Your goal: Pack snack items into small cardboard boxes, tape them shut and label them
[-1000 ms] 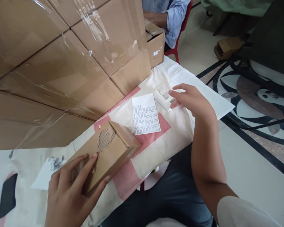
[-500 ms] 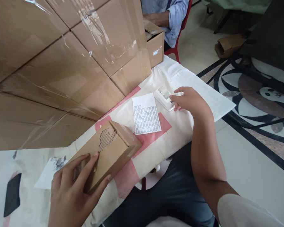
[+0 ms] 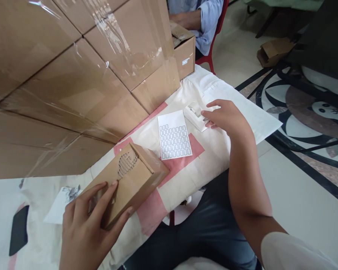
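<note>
My left hand (image 3: 87, 221) lies flat on the small brown box (image 3: 126, 180) at the near left of the cloth-covered surface (image 3: 214, 150), fingers spread, steadying it. My right hand (image 3: 228, 116) reaches far right, fingers loosely apart, tips touching the white plastic piece (image 3: 195, 112) beside the sticker sheet (image 3: 174, 135). Next, I judge, comes closing on that piece. Since a second ago, my right hand has barely shifted.
</note>
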Demonstrator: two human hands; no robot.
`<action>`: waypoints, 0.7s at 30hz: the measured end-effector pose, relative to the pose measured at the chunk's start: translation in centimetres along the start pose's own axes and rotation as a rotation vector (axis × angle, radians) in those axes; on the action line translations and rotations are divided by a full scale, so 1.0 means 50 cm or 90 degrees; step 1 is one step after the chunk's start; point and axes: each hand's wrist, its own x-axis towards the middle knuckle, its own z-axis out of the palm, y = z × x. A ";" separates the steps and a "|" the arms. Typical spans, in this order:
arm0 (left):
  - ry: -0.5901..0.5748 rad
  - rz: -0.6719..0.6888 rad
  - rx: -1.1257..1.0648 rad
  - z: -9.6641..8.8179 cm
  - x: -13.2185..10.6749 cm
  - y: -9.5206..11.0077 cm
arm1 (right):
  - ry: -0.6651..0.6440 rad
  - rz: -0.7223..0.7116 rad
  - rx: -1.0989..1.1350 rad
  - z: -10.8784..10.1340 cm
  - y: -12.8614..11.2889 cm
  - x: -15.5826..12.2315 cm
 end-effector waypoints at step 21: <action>0.020 0.004 -0.005 0.002 0.005 0.008 | 0.068 -0.062 0.096 0.002 0.026 0.012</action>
